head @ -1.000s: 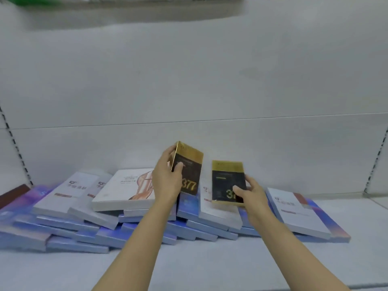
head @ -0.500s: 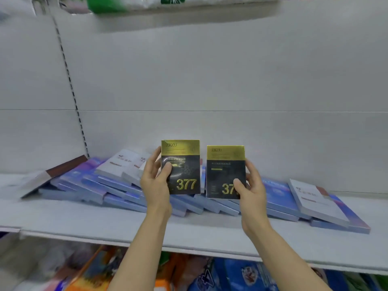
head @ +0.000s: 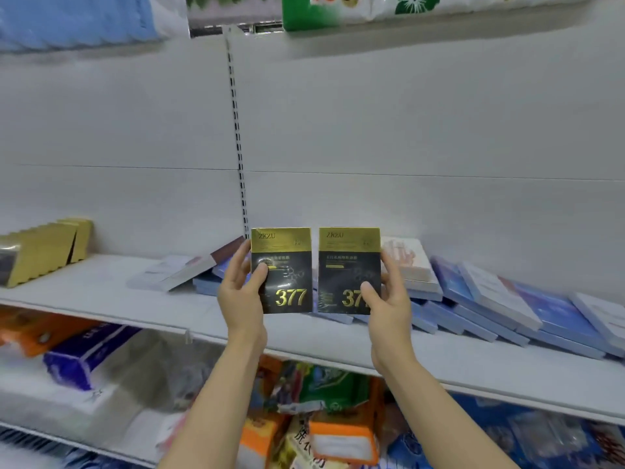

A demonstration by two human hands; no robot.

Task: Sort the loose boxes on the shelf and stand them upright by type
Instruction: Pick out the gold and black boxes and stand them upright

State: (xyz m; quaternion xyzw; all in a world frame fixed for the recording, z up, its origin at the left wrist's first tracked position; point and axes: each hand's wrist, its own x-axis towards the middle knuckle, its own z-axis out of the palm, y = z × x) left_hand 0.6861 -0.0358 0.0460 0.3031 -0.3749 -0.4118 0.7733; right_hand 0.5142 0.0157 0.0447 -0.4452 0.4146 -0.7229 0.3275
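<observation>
I hold two black-and-gold boxes marked 377 upright and side by side in front of the white shelf (head: 101, 299). My left hand (head: 241, 292) grips the left black-and-gold box (head: 287, 265) by its left edge. My right hand (head: 389, 296) grips the right black-and-gold box (head: 345, 265) by its right edge. Behind them a pile of flat blue and white boxes (head: 473, 296) lies slumped on the shelf. At the far left a row of gold boxes (head: 44, 248) stands upright, leaning slightly.
A perforated upright strip (head: 236, 137) splits the grey back panel. A white and brown box (head: 189, 269) lies tilted left of the pile. The lower shelf holds packaged goods (head: 324, 418), and more packs (head: 338, 8) sit on the shelf above.
The view has swung left and pulled back, bringing the gold row and the lower shelf into sight. Both held boxes now face me squarely and sit level with each other.
</observation>
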